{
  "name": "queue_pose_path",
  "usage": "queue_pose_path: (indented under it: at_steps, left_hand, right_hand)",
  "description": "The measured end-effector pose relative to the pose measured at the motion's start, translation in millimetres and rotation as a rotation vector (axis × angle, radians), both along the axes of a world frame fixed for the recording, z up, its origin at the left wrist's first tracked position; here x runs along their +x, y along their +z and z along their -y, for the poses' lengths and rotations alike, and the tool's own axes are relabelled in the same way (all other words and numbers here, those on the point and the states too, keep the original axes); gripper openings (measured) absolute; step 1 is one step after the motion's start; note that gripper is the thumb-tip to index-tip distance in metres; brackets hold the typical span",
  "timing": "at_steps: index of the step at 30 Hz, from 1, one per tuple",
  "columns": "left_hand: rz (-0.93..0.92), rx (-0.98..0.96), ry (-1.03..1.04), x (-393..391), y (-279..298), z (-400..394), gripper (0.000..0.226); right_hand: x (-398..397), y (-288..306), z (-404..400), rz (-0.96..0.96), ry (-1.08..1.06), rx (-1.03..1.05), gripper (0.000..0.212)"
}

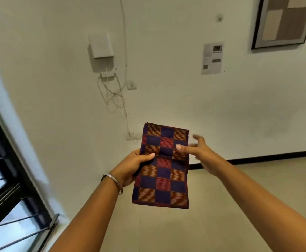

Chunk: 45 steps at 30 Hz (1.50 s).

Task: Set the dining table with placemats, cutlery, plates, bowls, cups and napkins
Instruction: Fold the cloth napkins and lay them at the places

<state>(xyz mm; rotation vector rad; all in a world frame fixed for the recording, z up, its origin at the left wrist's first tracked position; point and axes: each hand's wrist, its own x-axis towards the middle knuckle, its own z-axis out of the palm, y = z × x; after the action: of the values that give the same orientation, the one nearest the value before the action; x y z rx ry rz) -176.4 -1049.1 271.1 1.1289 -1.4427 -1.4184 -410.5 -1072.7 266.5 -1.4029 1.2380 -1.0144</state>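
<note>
Fingers of my left hand [133,165] curl round the left edge of the folded checked napkin [162,167], thumb on its face, holding it up in the air so I can work the fold. My right hand [196,151] is spread and loose at the right edge, thumb tip on the cloth (the other fingers are blurred), steadying it, I judge. No table shows, only wall [166,99], window [6,197] and floor [212,206] beyond
</note>
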Motion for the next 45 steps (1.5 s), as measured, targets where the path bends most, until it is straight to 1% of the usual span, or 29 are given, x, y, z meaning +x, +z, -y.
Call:
queue_pose_path:
  at_steps: [1, 2, 4, 7, 8, 10, 15, 18, 19, 22, 24, 27, 29, 32, 36, 38, 39, 42, 45]
  left_hand:
    - [-0.012, 0.028, -0.014, -3.5, -5.8, 17.4, 0.021]
    - [-0.022, 0.052, -0.026, -7.3, -11.7, 32.4, 0.022]
    - [-0.029, 0.088, -0.046, -18.2, -23.7, 61.3, 0.021]
    - [-0.018, 0.13, -0.075, -40.7, -43.9, 108.3, 0.021]
    - [-0.018, 0.141, -0.083, -47.9, -49.5, 122.4, 0.022]
    - [-0.02, 0.167, -0.118, -68.1, -62.3, 157.6, 0.024]
    - [0.123, 0.21, -0.325, -130.7, -84.4, 250.9, 0.034]
    - [0.25, 0.161, -0.394, -172.8, -86.4, 301.8, 0.034]
    - [0.262, 0.138, -0.404, -189.8, -86.0, 318.8, 0.033]
    - [0.219, 0.098, -0.392, -234.8, -86.4, 360.1, 0.03]
    - [0.187, 0.099, -0.409, -264.4, -89.1, 383.0, 0.031]
    - [0.156, 0.114, -0.47, -313.6, -96.0, 419.9, 0.036]
    - [0.138, 0.114, -0.55, -347.3, -97.8, 444.7, 0.037]
    - [0.107, 0.107, -0.666, -404.6, -100.7, 487.1, 0.036]
    - [0.037, 0.039, -0.73, -484.4, -96.5, 542.7, 0.025]
    - [0.016, 0.016, -0.769, -519.5, -90.6, 565.6, 0.025]
    - [0.013, 0.015, -0.795, -539.2, -85.9, 580.1, 0.028]
    - [0.023, 0.045, -0.872, -588.6, -78.2, 619.7, 0.046]
    - [0.004, 0.085, -0.961, -634.6, -76.1, 650.5, 0.043]
  right_hand:
    - [-5.6, -18.0, 12.0, 0.049, 0.041, 0.108, 0.12]
    - [-9.7, -33.3, 21.6, 0.081, 0.092, 0.189, 0.116]
    - [-13.8, -51.1, 36.2, 0.129, 0.143, 0.257, 0.093]
    - [-26.1, -73.3, 69.5, 0.236, 0.075, 0.231, 0.047]
    - [-32.7, -79.0, 80.5, 0.266, 0.039, 0.215, 0.036]
    - [-54.4, -90.9, 109.0, 0.281, -0.008, 0.19, 0.028]
    - [-128.4, -111.9, 179.4, 0.237, -0.093, 0.219, 0.025]
    - [-172.8, -117.9, 214.9, 0.196, -0.104, 0.26, 0.025]
    - [-189.8, -118.2, 227.7, 0.18, -0.095, 0.265, 0.025]
    - [-235.1, -113.8, 257.3, 0.164, -0.084, 0.257, 0.031]
    - [-261.1, -111.3, 270.0, 0.166, -0.135, 0.241, 0.037]
    - [-301.8, -115.1, 286.8, 0.247, -0.232, 0.206, 0.043]
    - [-328.6, -116.7, 296.3, 0.299, -0.305, 0.17, 0.041]
    - [-372.6, -117.9, 314.3, 0.362, -0.47, 0.076, 0.037]
    - [-428.6, -110.6, 348.5, 0.414, -0.694, -0.079, 0.028]
    - [-452.4, -100.5, 365.0, 0.411, -0.756, -0.134, 0.022]
    - [-466.2, -94.5, 375.2, 0.419, -0.778, -0.156, 0.021]
    - [-502.1, -84.3, 400.5, 0.43, -0.831, -0.16, 0.034]
    - [-533.1, -83.1, 420.1, 0.379, -0.895, -0.171, 0.032]
